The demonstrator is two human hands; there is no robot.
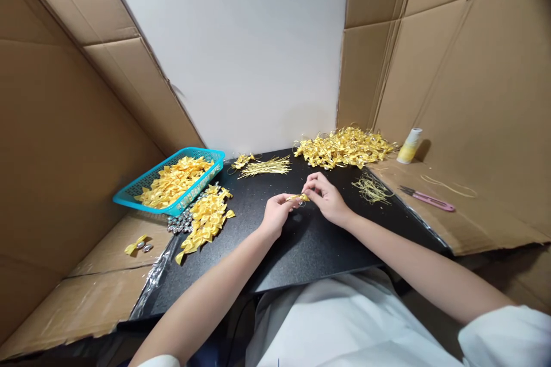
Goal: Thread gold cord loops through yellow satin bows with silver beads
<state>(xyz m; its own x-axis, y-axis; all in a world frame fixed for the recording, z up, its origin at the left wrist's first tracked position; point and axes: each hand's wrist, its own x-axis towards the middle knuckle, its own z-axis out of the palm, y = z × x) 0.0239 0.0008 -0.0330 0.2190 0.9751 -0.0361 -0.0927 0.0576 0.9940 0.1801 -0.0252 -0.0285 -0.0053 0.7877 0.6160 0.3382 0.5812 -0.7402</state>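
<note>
A small yellow ribbon bow [305, 197] is held between my two hands over the middle of the black table [297, 258]. My left hand [276, 213] pinches its left side with thumb and forefinger. From the other side, the closed fingertips of my right hand [326, 199] grip the bow's right end. A thin loop and something small and silvery show just under the bow, too small to make out. Beyond my hands lies a bundle of gold ties [267, 166]. Loose yellow bows [209, 218] are heaped to the left, beside several silver bells or beads [181, 222].
A turquoise basket [170, 209] of yellow bows stands at the left. Finished-looking bows with loops [344, 148] form a pile at the back right. Cut gold strands [372, 188], pink-handled thread snips [428, 199] and a thread spool [408, 146] lie rightward. Cardboard walls [465, 86] enclose both sides.
</note>
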